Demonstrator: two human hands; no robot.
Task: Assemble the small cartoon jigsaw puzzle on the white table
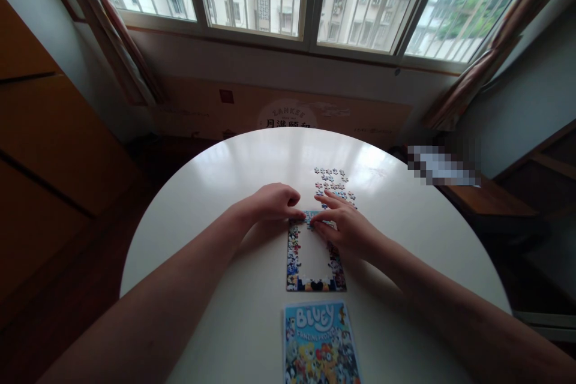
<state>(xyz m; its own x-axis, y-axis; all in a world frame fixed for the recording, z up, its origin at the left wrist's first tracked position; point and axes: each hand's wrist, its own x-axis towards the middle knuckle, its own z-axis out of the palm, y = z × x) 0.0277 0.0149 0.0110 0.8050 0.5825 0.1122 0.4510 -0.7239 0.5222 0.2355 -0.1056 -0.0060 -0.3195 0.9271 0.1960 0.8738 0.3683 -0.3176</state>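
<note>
On the white table lies a jigsaw puzzle (pixel 292 258), its border joined into a rectangular frame around a bare middle. My left hand (pixel 276 201) rests at the puzzle's top left corner, fingers curled in and thumb stretched to the top edge. My right hand (pixel 344 222) reaches over the top right part, its fingers spread and the index fingertip on the upper pieces. Any piece under the fingertips is too small to make out. Beyond my right hand, loose puzzle pieces (pixel 330 179) lie in rough rows. A blue "Bluey" picture sheet (pixel 319 339) lies below the puzzle.
The round white table (pixel 202 192) has its far edge near a long printed box (pixel 193 102) under the windows. At the right stands a wooden bench (pixel 504 201) with a blurred-out item on it. An orange cabinet (pixel 58 126) is at the left.
</note>
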